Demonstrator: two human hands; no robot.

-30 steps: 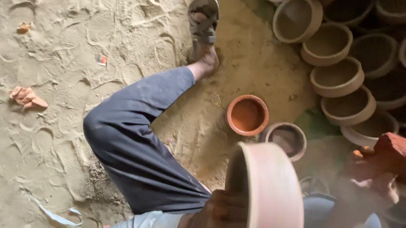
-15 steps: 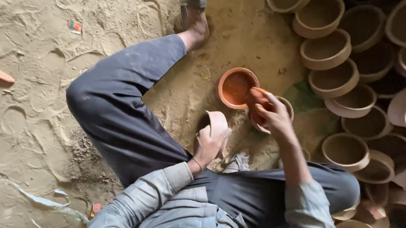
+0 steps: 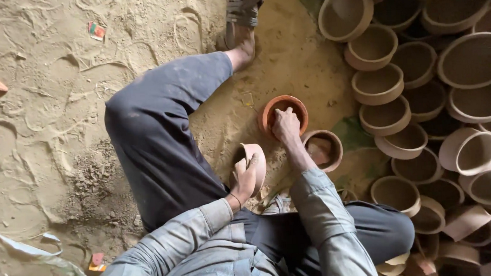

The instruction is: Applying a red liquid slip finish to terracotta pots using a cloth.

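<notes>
**Both hands on clay bowls**

Left hand (image 3: 245, 180) is clamped around a pale clay bowl (image 3: 253, 160), tipped on its side just above the lap. Right hand (image 3: 285, 124) dips its bunched fingers into the orange bowl (image 3: 283, 114) on the sandy floor (image 3: 44, 137); a brown bowl (image 3: 323, 149) sits just beside it, stacked pots (image 3: 400, 90) to the right.

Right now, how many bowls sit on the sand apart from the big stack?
2: an orange bowl under the right hand, and a brown bowl beside it. The left hand holds a third.
</notes>
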